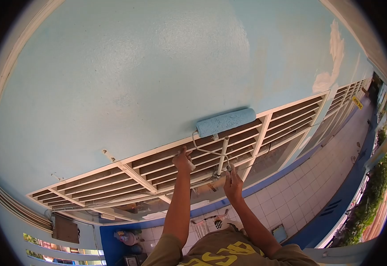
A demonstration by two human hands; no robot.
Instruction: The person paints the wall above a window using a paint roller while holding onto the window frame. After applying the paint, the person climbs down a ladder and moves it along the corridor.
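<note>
At the frame's edge [158, 150], right hand [233, 185] clamps roller [227, 122]; by slats [158, 163], left hand's grip [183, 162] I can't tell.

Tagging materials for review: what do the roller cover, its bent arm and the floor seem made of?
Roller cover: probably soft fabric, blue, with a fuzzy nap. Bent arm: likely metal, pale; thin, smoothly curved rod. Floor: likely ceramic tile, pale; regular squares with joint lines.
</note>
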